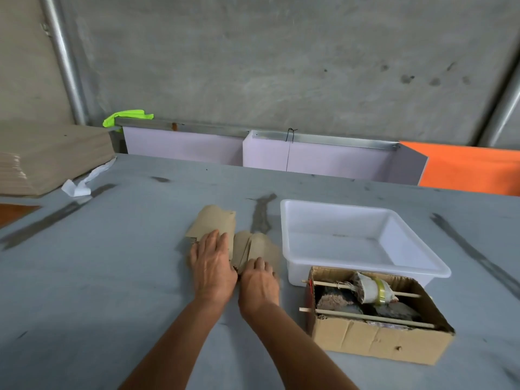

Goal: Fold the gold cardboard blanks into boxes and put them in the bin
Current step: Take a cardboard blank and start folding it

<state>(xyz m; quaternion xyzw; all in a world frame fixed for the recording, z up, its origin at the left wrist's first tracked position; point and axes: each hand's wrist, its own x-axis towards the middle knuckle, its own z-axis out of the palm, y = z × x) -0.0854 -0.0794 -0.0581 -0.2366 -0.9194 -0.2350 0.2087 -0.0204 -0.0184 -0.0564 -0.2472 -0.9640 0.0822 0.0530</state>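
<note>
Both hands lie on the flat tan-gold cardboard blanks (225, 237), left of the empty white plastic bin (363, 237): left hand (212, 266) flat, fingers straight; right hand (260, 280) fingers bent, grip unclear. 2 stuck blanks could lift together, spoiling the fold.

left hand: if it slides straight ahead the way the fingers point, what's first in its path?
The left hand lies flat on the cardboard blanks, fingers pointing away toward the far table edge. Going on, it would cross the rest of the blanks, then bare table; the purple panel comes next, probably.
</note>
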